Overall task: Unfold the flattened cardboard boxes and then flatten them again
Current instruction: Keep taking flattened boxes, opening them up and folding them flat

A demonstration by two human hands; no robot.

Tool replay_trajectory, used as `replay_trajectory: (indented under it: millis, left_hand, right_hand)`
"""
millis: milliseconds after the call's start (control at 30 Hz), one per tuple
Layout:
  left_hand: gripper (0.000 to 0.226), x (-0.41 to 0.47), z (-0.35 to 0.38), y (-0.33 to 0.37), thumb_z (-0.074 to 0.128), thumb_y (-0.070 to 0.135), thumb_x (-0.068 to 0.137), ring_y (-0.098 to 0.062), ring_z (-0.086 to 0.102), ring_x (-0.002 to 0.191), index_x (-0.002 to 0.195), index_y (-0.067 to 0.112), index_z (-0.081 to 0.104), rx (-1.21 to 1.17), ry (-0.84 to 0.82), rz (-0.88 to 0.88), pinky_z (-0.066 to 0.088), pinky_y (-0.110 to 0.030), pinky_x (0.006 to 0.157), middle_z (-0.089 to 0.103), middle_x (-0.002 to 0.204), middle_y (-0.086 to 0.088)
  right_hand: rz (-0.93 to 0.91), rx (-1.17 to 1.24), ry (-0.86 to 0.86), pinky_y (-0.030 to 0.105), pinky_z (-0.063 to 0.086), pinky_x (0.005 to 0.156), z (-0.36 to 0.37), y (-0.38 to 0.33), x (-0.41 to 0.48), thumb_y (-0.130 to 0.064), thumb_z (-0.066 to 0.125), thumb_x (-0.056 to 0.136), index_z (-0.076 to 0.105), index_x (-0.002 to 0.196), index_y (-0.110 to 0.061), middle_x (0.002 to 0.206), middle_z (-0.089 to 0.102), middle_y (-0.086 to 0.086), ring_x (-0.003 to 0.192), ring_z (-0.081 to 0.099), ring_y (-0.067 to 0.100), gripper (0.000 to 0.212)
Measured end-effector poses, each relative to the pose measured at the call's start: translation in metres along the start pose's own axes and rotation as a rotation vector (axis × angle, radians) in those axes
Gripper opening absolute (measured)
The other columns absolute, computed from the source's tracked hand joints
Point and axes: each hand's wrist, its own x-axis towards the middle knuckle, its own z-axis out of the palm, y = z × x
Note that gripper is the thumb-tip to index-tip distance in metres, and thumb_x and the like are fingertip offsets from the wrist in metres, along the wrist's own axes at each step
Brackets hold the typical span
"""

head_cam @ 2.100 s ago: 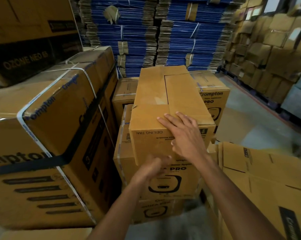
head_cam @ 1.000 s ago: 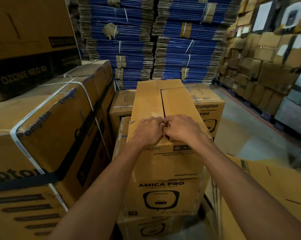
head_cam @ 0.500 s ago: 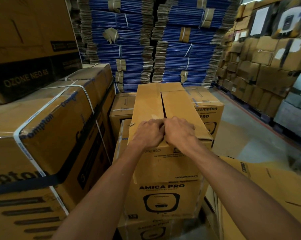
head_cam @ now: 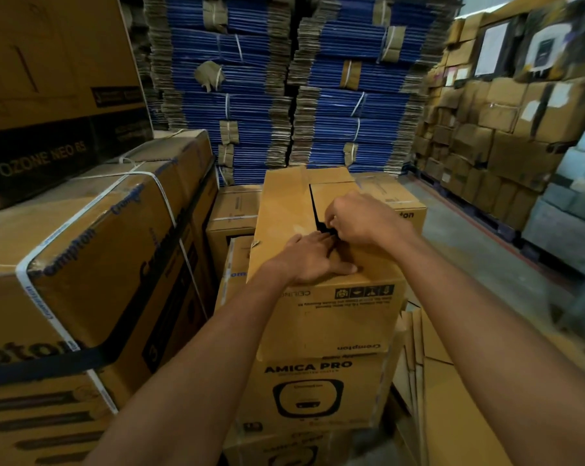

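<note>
An unfolded cardboard box (head_cam: 328, 317) is sitting in the centre of the frame, resting on top of an AMICA PRO carton (head_cam: 311, 391). The left hand (head_cam: 313, 260) is lying flat on the box's top near its front edge, fingers extended and pressing down, with the fingertips reaching the seam between the left flap (head_cam: 284, 210) and the right flap (head_cam: 331, 193). Just above it, the right hand (head_cam: 355, 216) is curling its fingers around the inner edge of the right flap and pinching it, and a dark gap is showing along the seam there. The two hands are touching or nearly touching at the seam. A large strapped carton (head_cam: 92, 250) is filling the left of the frame, blue bundles (head_cam: 250, 105) are standing stacked at the upper centre, and flattened boxes (head_cam: 452, 415) are leaning at the lower right.
</note>
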Motion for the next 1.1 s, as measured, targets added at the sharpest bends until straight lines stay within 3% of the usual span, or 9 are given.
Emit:
replay_trajectory:
  millis: [100,167,267,367,533,600,733,967,1100]
  left_hand:
    - [0.087,0.017,-0.012,0.017,0.072,0.073,0.064,-0.024,0.053,0.125,0.138,0.030,0.056,-0.117,-0.131,-0.118,0.038,-0.051,0.112,0.060,0.138,0.001]
    - [0.081,0.032,-0.016,0.022,0.087,0.057,0.057,-0.026,0.059,0.114,0.127,0.024,0.063,-0.180,-0.144,-0.151,0.049,-0.048,0.104,0.067,0.123,-0.001]
    - [0.098,0.036,-0.023,0.030,0.090,0.051,0.057,-0.031,0.045,0.130,0.140,0.019,0.050,-0.118,-0.101,-0.205,0.040,-0.051,0.111,0.052,0.138,-0.003]
    - [0.090,0.030,-0.023,0.037,0.088,0.045,0.071,-0.032,0.034,0.136,0.143,0.012,0.045,-0.032,-0.055,-0.224,0.032,-0.053,0.115,0.039,0.148,-0.007]
    - [0.091,0.019,-0.021,0.044,0.092,0.048,0.065,-0.033,0.036,0.132,0.137,0.012,0.049,0.040,0.052,-0.209,0.030,-0.048,0.112,0.040,0.143,-0.009]
    - [0.096,0.018,-0.020,0.044,0.093,0.050,0.063,-0.031,0.036,0.130,0.139,0.012,0.048,0.030,0.088,-0.209,0.031,-0.045,0.109,0.042,0.136,-0.008]
    - [0.101,0.013,-0.020,0.044,0.094,0.050,0.059,-0.026,0.037,0.126,0.139,0.013,0.046,0.005,0.156,-0.182,0.031,-0.040,0.103,0.044,0.131,-0.005]
    - [0.099,0.002,-0.022,0.047,0.095,0.048,0.056,-0.026,0.037,0.125,0.134,0.014,0.045,0.069,0.220,-0.141,0.031,-0.040,0.104,0.044,0.133,-0.006]
    - [0.099,-0.011,-0.024,0.058,0.094,0.044,0.057,-0.025,0.039,0.124,0.135,0.014,0.042,0.127,0.318,-0.037,0.030,-0.040,0.105,0.044,0.133,-0.006]
  right_hand:
    - [0.010,0.019,0.003,0.030,0.039,0.059,-0.001,-0.001,-0.001,-0.015,0.059,0.097,0.075,0.113,-0.018,0.110,0.068,0.009,0.081,0.056,0.023,0.023]
    - [0.017,0.044,0.006,0.029,0.036,0.057,-0.004,0.003,-0.001,-0.015,0.057,0.097,0.076,0.112,-0.020,0.110,0.068,0.008,0.084,0.057,0.025,0.024]
    - [0.056,0.140,0.034,0.034,0.047,0.074,-0.010,0.016,0.003,-0.017,0.058,0.097,0.077,0.107,-0.025,0.109,0.068,0.002,0.102,0.060,0.025,0.023]
    - [0.072,0.203,0.038,0.036,0.051,0.087,-0.015,0.026,0.008,-0.014,0.058,0.094,0.079,0.093,-0.029,0.095,0.066,-0.007,0.101,0.061,0.017,0.025]
    - [0.079,0.175,0.065,0.035,0.052,0.078,-0.024,0.043,0.019,-0.006,0.059,0.092,0.070,0.072,-0.033,0.095,0.069,-0.001,0.081,0.059,0.013,0.036]
    - [0.089,0.172,0.066,0.033,0.051,0.069,-0.030,0.047,0.020,-0.003,0.059,0.094,0.073,0.075,-0.029,0.097,0.067,0.003,0.071,0.055,0.011,0.036]
    - [0.098,0.165,0.059,0.025,0.033,0.051,-0.038,0.051,0.015,-0.005,0.062,0.095,0.076,0.088,-0.022,0.096,0.062,0.004,0.058,0.044,0.010,0.023]
    - [0.184,0.161,0.131,0.024,0.028,0.048,-0.040,0.061,0.001,-0.005,0.054,0.098,0.071,0.099,-0.015,0.105,0.049,0.009,0.059,0.040,0.012,0.020]
    - [0.213,0.179,0.116,0.027,0.039,0.059,-0.038,0.077,0.007,-0.008,0.060,0.096,0.071,0.089,-0.021,0.109,0.055,0.007,0.068,0.050,0.015,0.018]
